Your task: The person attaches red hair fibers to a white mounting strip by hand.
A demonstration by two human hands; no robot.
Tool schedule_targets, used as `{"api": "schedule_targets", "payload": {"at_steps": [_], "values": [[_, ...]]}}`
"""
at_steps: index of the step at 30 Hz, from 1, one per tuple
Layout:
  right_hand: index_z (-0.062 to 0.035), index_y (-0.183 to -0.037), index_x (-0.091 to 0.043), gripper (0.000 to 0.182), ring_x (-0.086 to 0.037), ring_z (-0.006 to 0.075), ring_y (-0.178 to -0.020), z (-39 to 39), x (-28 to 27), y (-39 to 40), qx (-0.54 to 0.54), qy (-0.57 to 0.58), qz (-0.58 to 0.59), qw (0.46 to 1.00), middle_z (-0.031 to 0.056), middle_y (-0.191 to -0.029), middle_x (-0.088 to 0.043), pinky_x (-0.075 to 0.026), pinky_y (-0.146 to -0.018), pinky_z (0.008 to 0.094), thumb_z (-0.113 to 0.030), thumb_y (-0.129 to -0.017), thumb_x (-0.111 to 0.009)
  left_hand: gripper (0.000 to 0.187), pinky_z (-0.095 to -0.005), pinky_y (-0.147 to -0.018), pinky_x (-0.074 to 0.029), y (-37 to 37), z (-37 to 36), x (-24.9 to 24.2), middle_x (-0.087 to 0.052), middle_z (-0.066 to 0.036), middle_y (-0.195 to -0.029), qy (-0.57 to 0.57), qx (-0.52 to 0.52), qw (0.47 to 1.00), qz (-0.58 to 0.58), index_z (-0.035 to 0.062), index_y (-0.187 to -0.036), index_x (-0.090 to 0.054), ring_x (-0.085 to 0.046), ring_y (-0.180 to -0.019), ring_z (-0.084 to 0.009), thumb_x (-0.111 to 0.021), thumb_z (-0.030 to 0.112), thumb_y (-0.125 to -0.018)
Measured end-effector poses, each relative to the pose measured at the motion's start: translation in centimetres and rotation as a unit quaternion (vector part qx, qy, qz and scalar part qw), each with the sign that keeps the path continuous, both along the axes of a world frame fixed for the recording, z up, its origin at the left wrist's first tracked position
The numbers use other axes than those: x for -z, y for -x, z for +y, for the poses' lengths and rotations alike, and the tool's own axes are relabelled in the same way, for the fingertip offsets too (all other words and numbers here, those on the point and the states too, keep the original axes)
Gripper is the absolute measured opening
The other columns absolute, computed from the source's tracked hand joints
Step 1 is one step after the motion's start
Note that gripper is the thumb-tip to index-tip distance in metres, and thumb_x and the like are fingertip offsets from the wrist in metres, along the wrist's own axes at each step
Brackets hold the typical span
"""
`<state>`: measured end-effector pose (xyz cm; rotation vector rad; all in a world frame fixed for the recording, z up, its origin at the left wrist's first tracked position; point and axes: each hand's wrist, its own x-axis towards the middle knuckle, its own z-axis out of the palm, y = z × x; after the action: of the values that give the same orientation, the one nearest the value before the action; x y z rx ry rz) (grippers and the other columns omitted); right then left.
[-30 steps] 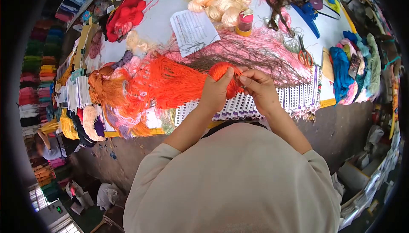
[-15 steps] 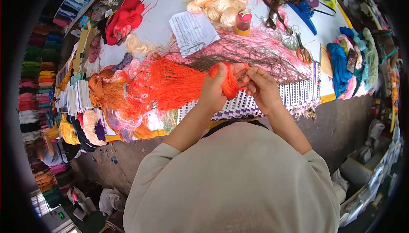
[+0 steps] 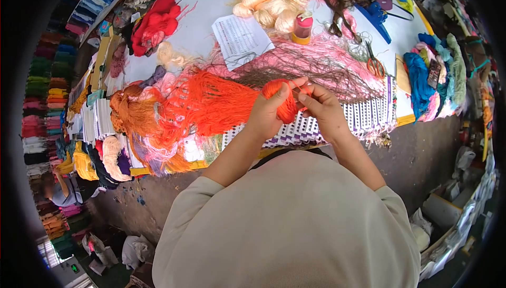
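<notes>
My left hand [image 3: 268, 113] is wrapped round the end of a bright orange-red yarn hank [image 3: 219, 103], its thumb on top. The rest of the hank spreads leftward over the table. Fingers of my right hand [image 3: 324, 108] pinch orange strands at the hank's looped end, close beside the left fingertips. Beneath both hands runs a row of white punched cards [image 3: 363, 114] with purple edges. Pink and brown loose threads [image 3: 327, 66] lie just beyond them.
Orange-handled scissors [image 3: 375, 67] lie to the right. Farther back are a printed sheet [image 3: 241, 37], a thread cone [image 3: 302, 27] and cream skeins [image 3: 276, 3]. Red yarn [image 3: 158, 22] sits back left, blue skeins [image 3: 416, 85] far right. A person [image 3: 64, 190] is at far left.
Both hands have drawn closer together at the looped end of the orange hank. My left hand has shifted slightly right, and the right fingers have moved a little down and left.
</notes>
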<state>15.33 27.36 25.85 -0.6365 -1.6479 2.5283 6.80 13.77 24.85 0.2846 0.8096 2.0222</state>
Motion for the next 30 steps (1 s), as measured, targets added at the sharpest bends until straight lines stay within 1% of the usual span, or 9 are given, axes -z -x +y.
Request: {"api": "schedule_targets", "payload": {"at_steps": [4,6,8,13,16,18,22,27,30], "values": [[-0.0079,-0.101,-0.059,0.011,-0.059,0.0069,-0.074,0.3,0.8,-0.3,-0.011,0.078,0.045,0.996,-0.0004,-0.086,-0.064,-0.046,-0.064,0.0205,-0.018,-0.096,-0.058,0.049,-0.0356,-0.099,-0.045,-0.2,-0.8,0.2,-0.056,-0.016,-0.127,-0.005,-0.023,1.000,-0.015,-0.0063,-0.132,-0.048,-0.056,-0.115,-0.0225,-0.050,0.031,-0.100],[-0.0060,-0.101,-0.060,0.011,-0.056,0.0057,-0.072,-0.4,0.7,-0.3,-0.007,0.072,0.031,0.997,-0.0008,-0.085,-0.062,-0.045,-0.063,0.0199,-0.015,-0.094,-0.060,0.046,-0.0355,-0.098,-0.044,-0.3,-0.9,0.2,-0.056,-0.016,-0.128,-0.012,-0.017,0.999,-0.027,-0.0058,-0.129,-0.050,-0.056,-0.115,-0.0218,-0.051,0.030,-0.100],[-0.0040,-0.099,-0.063,0.010,-0.052,0.0042,-0.071,-1.3,0.6,-0.3,-0.012,-0.053,0.034,0.998,-0.0017,-0.083,-0.060,-0.044,-0.063,0.0199,-0.012,-0.093,-0.062,0.045,-0.0354,-0.098,-0.044,-0.5,-1.0,0.4,-0.057,-0.015,-0.128,-0.001,-0.014,1.000,-0.012,-0.0058,-0.129,-0.051,-0.056,-0.115,-0.0214,-0.051,0.028,-0.099],[-0.0040,-0.096,-0.064,0.007,-0.051,0.0038,-0.071,-2.0,0.6,-0.7,-0.005,-0.053,0.039,0.998,-0.0029,-0.083,-0.059,-0.043,-0.064,0.0205,-0.009,-0.091,-0.063,0.041,-0.0349,-0.099,-0.043,-0.9,-1.3,0.2,-0.057,-0.015,-0.127,0.017,-0.022,0.999,0.019,-0.0067,-0.128,-0.052,-0.056,-0.115,-0.0204,-0.051,0.023,-0.099],[-0.0059,-0.095,-0.064,0.006,-0.051,0.0039,-0.071,-2.2,0.5,-0.9,0.000,-0.038,0.036,0.999,-0.0035,-0.084,-0.060,-0.043,-0.064,0.0204,-0.011,-0.091,-0.063,0.042,-0.0373,-0.101,-0.043,-0.9,-1.7,-0.4,-0.053,-0.017,-0.133,0.014,-0.011,1.000,0.018,-0.0084,-0.129,-0.049,-0.054,-0.119,-0.0227,-0.046,0.022,-0.100],[-0.0082,-0.095,-0.064,0.006,-0.052,0.0039,-0.072,-2.4,0.0,-1.1,0.016,-0.019,0.014,1.000,-0.0039,-0.083,-0.060,-0.043,-0.064,0.0201,-0.013,-0.092,-0.062,0.038,-0.0350,-0.096,-0.046,-1.0,-1.9,-0.6,-0.059,-0.014,-0.124,-0.010,-0.010,1.000,-0.013,-0.0055,-0.127,-0.053,-0.057,-0.111,-0.0201,-0.050,0.021,-0.099],[-0.0098,-0.094,-0.063,0.005,-0.053,0.0036,-0.071,-2.2,0.5,-1.4,0.028,0.021,0.005,0.999,-0.0042,-0.083,-0.060,-0.043,-0.064,0.0200,-0.014,-0.092,-0.061,0.035,-0.0344,-0.093,-0.047,-1.3,-1.7,-0.6,-0.060,-0.013,-0.120,-0.006,-0.014,1.000,-0.022,-0.0045,-0.123,-0.056,-0.058,-0.109,-0.0196,-0.055,0.018,-0.097],[-0.0083,-0.097,-0.062,0.007,-0.050,0.0035,-0.066,-1.2,0.9,-1.6,0.028,0.083,0.013,0.996,-0.0033,-0.082,-0.059,-0.044,-0.061,0.0204,-0.012,-0.093,-0.059,0.020,-0.0317,-0.085,-0.050,-1.4,-0.9,2.0,-0.066,-0.010,-0.107,0.036,-0.054,0.998,0.003,-0.0016,-0.108,-0.065,-0.062,-0.098,-0.0175,-0.062,0.011,-0.092],[-0.0066,-0.098,-0.062,0.008,-0.049,0.0037,-0.065,-0.1,1.0,-1.4,-0.004,0.063,0.022,0.998,-0.0029,-0.081,-0.058,-0.044,-0.059,0.0210,-0.012,-0.094,-0.057,0.018,-0.0310,-0.082,-0.051,-1.0,-0.1,2.4,-0.067,-0.010,-0.102,0.054,-0.057,0.996,0.034,-0.0008,-0.103,-0.065,-0.063,-0.092,-0.0170,-0.061,0.014,-0.093]]}}
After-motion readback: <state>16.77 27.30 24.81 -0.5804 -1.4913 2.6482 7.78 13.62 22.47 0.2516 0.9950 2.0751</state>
